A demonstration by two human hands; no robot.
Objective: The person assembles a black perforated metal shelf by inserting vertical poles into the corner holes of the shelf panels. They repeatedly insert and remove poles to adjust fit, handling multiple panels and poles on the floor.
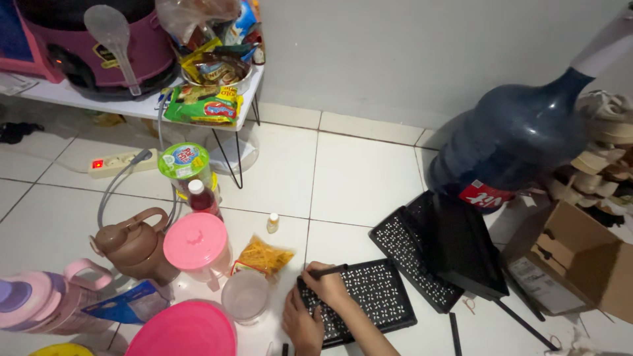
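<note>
- Down on the white tiled floor (356, 171), at six o'clock in the head view, two bare hands work over a flat black perforated plastic panel (369, 296).
- Right hand (328, 285) is clamped on a thin black rod (330, 269), its tip pointing toward three o'clock, at the panel's upper left corner.
- Left hand (302, 327) rests flat on the panel's near left edge, fingers together; whether it grips anything cannot be told.
- Panel judged light, stiff and a little brittle at the holes; the solid rim looks the safest hold, not the lattice.
- Count of perforated panels: three visible — the one under the hands, plus two more black perforated panels (422, 254) leaning together at three o'clock, one dark face (465, 247) turned up.
- Loose black rods (524, 323): at least two lie at four o'clock.
- One blue water jug (514, 132) lies tipped at two o'clock; one brown cardboard box (580, 264) sits at three o'clock.
- At nine o'clock: one brown plastic kettle (135, 244), one pink-lidded clear jar (196, 245), one yellow snack packet (264, 256).
</note>
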